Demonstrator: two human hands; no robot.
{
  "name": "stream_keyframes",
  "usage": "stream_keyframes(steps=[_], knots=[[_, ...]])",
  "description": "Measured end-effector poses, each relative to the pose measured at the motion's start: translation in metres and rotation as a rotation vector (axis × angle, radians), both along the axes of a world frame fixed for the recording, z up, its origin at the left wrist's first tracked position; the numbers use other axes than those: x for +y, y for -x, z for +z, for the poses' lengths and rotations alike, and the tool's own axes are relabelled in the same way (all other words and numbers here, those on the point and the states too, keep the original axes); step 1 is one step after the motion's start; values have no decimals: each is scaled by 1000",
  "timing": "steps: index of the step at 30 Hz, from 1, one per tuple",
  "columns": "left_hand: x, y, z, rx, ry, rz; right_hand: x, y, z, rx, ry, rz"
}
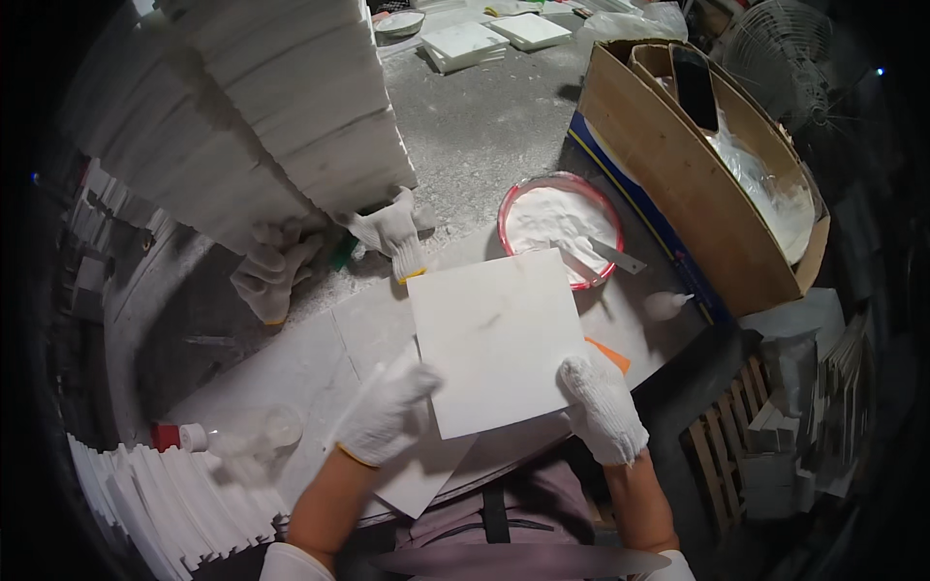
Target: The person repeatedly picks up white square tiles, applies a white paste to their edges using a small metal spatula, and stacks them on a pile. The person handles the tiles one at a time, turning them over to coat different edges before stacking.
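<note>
A square white marble-like tile [499,339] with a faint grey mark is held tilted in front of me. My right hand [603,412], in a white knit glove, is closed on its lower right edge, thumb over the face. Beside the lower left edge is my left hand [383,412], gloved too; motion smears its fingers, and whether they grip the tile is unclear. Under the tile, another pale slab [426,484] partly shows on the bench. Just beyond stands a red-rimmed bowl [547,218] of white paste or powder with a scraper [615,256] in it.
Tall stacks of white slabs [291,87] rise at the left, with loose gloves [392,232] near their base. A clear bottle [252,431] lies beside a row of white pieces [174,504]. An open cardboard box [668,165] carries a phone [694,87]; a wooden pallet [731,436] lies lower right.
</note>
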State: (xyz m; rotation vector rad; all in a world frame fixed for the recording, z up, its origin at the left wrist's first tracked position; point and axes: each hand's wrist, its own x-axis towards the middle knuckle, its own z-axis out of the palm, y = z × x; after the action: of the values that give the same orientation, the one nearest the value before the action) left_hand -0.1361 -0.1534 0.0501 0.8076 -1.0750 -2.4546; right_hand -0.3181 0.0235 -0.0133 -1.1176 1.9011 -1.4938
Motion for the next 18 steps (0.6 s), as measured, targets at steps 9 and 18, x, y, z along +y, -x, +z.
stream_keyframes(steps=[9, 18], knots=[[-8, 10, 14, -297, 213, 74, -14, 20, 32, -195, 58, -411], [-27, 18, 10, -327, 298, 8, -45, 59, 22, 572, -299, -346]])
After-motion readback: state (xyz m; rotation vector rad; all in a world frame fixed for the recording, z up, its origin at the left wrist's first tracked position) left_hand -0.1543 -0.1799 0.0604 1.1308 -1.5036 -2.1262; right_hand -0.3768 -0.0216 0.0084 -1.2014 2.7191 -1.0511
